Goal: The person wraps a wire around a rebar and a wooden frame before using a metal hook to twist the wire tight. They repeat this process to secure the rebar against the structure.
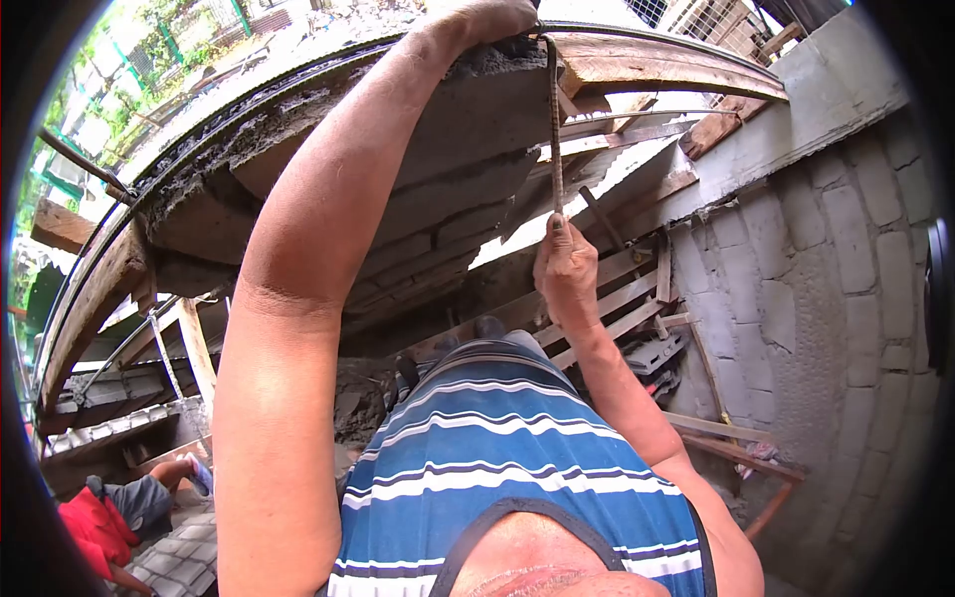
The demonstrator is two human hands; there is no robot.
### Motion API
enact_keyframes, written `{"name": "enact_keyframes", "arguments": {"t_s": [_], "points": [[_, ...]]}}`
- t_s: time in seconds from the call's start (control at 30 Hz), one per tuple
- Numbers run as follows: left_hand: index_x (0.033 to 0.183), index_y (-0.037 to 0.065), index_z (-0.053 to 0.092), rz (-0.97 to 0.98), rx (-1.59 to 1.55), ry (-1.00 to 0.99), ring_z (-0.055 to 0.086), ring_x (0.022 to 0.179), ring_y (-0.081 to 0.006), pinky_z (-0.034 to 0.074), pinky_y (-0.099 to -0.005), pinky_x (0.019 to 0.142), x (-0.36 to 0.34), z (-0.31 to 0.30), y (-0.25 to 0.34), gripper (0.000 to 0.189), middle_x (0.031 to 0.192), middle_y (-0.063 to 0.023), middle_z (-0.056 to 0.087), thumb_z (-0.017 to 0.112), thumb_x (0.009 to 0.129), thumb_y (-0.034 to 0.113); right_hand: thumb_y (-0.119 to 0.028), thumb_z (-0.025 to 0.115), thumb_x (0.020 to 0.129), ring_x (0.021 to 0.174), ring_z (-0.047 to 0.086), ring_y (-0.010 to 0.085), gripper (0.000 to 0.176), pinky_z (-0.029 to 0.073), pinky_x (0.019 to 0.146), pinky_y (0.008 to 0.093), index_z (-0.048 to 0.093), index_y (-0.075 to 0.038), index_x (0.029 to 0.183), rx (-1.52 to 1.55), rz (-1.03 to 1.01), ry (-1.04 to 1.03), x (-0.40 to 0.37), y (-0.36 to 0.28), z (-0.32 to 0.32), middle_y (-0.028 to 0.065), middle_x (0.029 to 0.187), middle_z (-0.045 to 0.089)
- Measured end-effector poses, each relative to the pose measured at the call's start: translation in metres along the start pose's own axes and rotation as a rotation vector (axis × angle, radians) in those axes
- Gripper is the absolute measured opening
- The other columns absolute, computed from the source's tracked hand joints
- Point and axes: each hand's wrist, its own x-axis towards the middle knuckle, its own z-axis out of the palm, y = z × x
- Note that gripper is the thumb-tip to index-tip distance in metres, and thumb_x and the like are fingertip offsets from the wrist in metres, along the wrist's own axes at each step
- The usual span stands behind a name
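My right hand (pixel 567 267) is closed in a fist around the lower end of a thin ribbed steel bar (pixel 555 129), thumb uppermost. From there the bar runs up to the top edge of a concrete beam (pixel 463 109), where it meets the long bars along the beam. My left hand (pixel 497 16) reaches over this edge beside the top of the bar. Its fingers look curled, but the frame's upper edge and the hand itself hide what they hold.
A wooden form board (pixel 647 65) flanks the beam, and another curved timber (pixel 85 308) lies left. A block wall (pixel 846 289) rises on the right. Loose planks (pixel 627 308) stand below. A person in a red shirt (pixel 95 527) is at lower left, near stacked blocks (pixel 179 557).
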Motion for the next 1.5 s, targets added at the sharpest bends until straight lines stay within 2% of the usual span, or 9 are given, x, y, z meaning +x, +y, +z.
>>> {"name": "enact_keyframes", "arguments": {"t_s": [0.07,0.27,0.33,0.53,0.7,1.0,1.07,1.17,1.5], "points": [[0.099,0.001,0.071,-0.014,-0.007,-0.006,0.07,0.073,-0.0231,0.057,-0.0393,0.062,-0.001,-0.002,0.001,0.023,0.081,-0.013,0.072,0.063,0.085,0.018,-0.044,0.049,0.106,0.044,0.033,0.005,0.046,0.023,0.041,0.0227,0.052,-0.008,0.078,0.344,0.12,-0.075,-0.007,-0.009,0.009,-0.0041,0.053,0.038],[0.097,0.0,0.07,-0.069,-0.101,-0.09,0.07,0.073,-0.0217,0.059,-0.0385,0.062,-0.016,-0.013,0.015,0.029,0.081,-0.012,0.07,0.07,0.085,0.026,-0.034,0.05,0.107,0.056,0.038,0.0199,0.043,0.039,0.054,0.0378,0.058,0.001,0.082,-0.389,-0.193,0.098,0.006,-0.018,-0.029,0.0115,0.061,0.046],[0.096,0.0,0.069,-0.075,-0.17,-0.158,0.07,0.073,-0.021,0.06,-0.038,0.062,-0.026,-0.018,0.018,0.034,0.081,-0.0115,0.07,0.075,0.083,0.031,-0.031,0.051,0.105,0.068,0.058,0.0465,0.037,0.046,0.06,0.0491,0.061,-0.001,0.087,-0.493,-0.143,0.071,0.01,-0.02,-0.039,0.0234,0.075,0.062],[0.096,-0.001,0.066,-0.052,-0.05,-0.112,0.07,0.077,-0.0189,0.058,-0.0343,0.064,-0.028,-0.017,0.018,0.051,0.082,-0.0108,0.07,0.089,0.07,0.037,-0.041,0.053,0.104,0.056,0.063,0.0316,0.043,0.046,0.048,0.0429,0.056,-0.006,0.08,-0.898,-0.438,0.043,0.077,-0.024,-0.137,0.0182,0.059,0.056],[0.095,-0.001,0.067,0.13,-0.018,-0.092,0.07,0.078,-0.0182,0.057,-0.0318,0.064,-0.012,-0.015,0.002,0.052,0.083,-0.0109,0.071,0.089,0.07,0.038,-0.036,0.059,0.101,0.056,0.059,0.0404,0.037,0.044,0.049,0.046,0.057,-0.007,0.079,-1.013,-0.788,0.105,0.123,-0.048,-0.171,0.0179,0.06,0.055],[0.096,-0.003,0.069,0.141,-0.174,-0.163,0.07,0.073,-0.0164,0.058,-0.0298,0.063,-0.007,-0.013,-0.008,0.043,0.082,-0.0116,0.072,0.091,0.071,0.023,-0.034,0.057,0.103,0.066,0.054,0.0472,0.036,0.043,0.053,0.0464,0.058,-0.005,0.082,-0.822,-0.526,-0.007,0.1,-0.043,-0.151,0.0243,0.068,0.054],[0.098,-0.003,0.069,0.115,-0.185,-0.141,0.071,0.074,-0.0172,0.059,-0.0306,0.064,-0.014,-0.015,-0.004,0.042,0.085,-0.0121,0.073,0.09,0.073,0.024,-0.034,0.055,0.104,0.055,0.053,0.0376,0.038,0.041,0.051,0.0413,0.058,-0.003,0.082,-0.814,-0.571,-0.008,0.098,-0.044,-0.152,0.0154,0.061,0.053],[0.1,-0.003,0.069,0.059,-0.131,-0.136,0.072,0.075,-0.0183,0.059,-0.0315,0.065,-0.013,-0.017,0.001,0.037,0.086,-0.0119,0.074,0.084,0.079,0.024,-0.037,0.053,0.106,0.06,0.033,0.0059,0.045,0.029,0.049,0.0289,0.057,-0.001,0.079,-0.231,0.0,-0.216,0.07,-0.044,-0.129,-0.006,0.063,0.039],[0.106,0.002,0.071,-0.034,-0.08,-0.115,0.072,0.084,-0.0217,0.058,-0.034,0.073,-0.025,-0.02,0.01,0.028,0.093,-0.0129,0.075,0.072,0.081,0.016,-0.049,0.059,0.1,0.045,0.036,0.0119,0.053,0.031,0.042,0.0294,0.05,-0.005,0.072,0.564,0.439,-0.347,0.018,-0.021,-0.066,-0.0012,0.054,0.038]]}}
